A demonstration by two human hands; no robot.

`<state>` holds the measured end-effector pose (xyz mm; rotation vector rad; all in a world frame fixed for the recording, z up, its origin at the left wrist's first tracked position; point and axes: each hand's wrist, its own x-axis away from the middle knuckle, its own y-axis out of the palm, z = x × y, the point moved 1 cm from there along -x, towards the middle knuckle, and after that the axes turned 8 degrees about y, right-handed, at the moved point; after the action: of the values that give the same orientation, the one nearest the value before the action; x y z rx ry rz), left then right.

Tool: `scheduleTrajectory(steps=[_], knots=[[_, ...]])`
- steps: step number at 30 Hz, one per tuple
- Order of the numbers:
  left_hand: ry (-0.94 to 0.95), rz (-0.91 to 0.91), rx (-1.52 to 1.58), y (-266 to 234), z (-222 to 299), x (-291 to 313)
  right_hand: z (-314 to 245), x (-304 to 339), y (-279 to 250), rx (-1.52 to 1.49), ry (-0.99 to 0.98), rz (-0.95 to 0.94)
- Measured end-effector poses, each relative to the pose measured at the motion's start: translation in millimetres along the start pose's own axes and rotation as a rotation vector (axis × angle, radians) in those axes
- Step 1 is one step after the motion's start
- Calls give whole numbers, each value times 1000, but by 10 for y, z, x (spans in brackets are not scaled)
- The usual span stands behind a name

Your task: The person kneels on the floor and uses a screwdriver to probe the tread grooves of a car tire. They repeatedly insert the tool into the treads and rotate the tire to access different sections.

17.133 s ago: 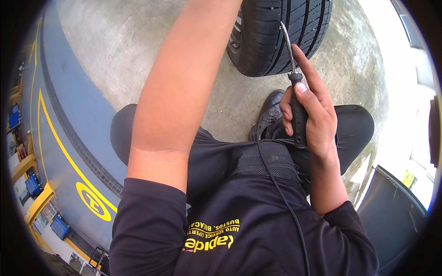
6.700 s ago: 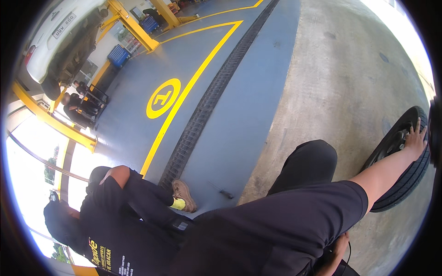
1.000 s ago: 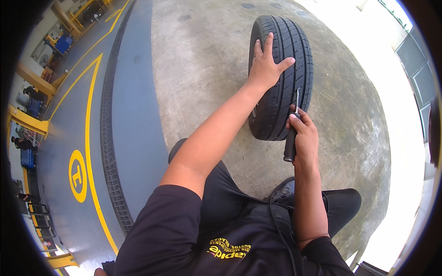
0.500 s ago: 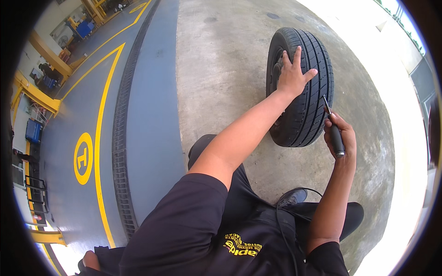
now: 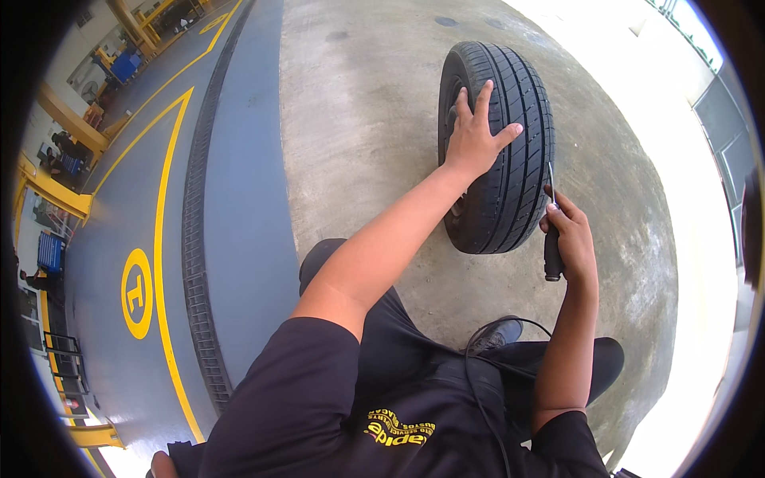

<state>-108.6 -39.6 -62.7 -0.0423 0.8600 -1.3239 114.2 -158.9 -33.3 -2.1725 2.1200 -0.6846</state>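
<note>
A black tyre [image 5: 518,183] on its wheel stands upright on the concrete in front of me, its grooved tread turned toward me. My left hand [image 5: 473,145] rests on the tyre's left shoulder and tread, fingers spread and thumb pointing right. In my right hand [image 5: 575,239], beside the tyre's lower right, is a screwdriver [image 5: 551,255] with a black handle and a thin metal shaft. The shaft points up, its tip by the right edge of the tread. Whether the tip touches the rubber, I cannot tell. The wheel's rim is mostly hidden behind my left hand and forearm.
A black cable [image 5: 476,382] runs down over my clothes. My shoe [image 5: 496,334] is on the concrete just below the tyre. To the left, a drain grate [image 5: 195,239] crosses the blue-grey floor [image 5: 247,199]. Yellow lift posts [image 5: 60,195] and blue tool cabinets [image 5: 51,252] stand farther left.
The screwdriver has turned more upright, and its tip has gone from the tread to the tyre's right edge. My left hand stays on the tyre. The whole view has shifted slightly.
</note>
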Motion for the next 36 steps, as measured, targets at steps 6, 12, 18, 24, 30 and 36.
scheduleTrajectory(steps=[6,12,18,24,30,36], knots=[[10,37,-21,-70,-59,-17,-211,-175,-377,316,-21,-138],[-7,37,36,111,17,42,-372,-431,-884,597,40,-200],[-50,-32,8,215,-11,45,-187,-1104,-1392,631,33,-273],[-52,-14,-10,191,-45,1,-317,-1161,-1280,624,64,-363],[-36,1,13,242,-66,-8,-263,-1255,-1421,632,-72,-392],[-35,11,-16,203,-72,67,-333,-1125,-1418,631,-82,-349]])
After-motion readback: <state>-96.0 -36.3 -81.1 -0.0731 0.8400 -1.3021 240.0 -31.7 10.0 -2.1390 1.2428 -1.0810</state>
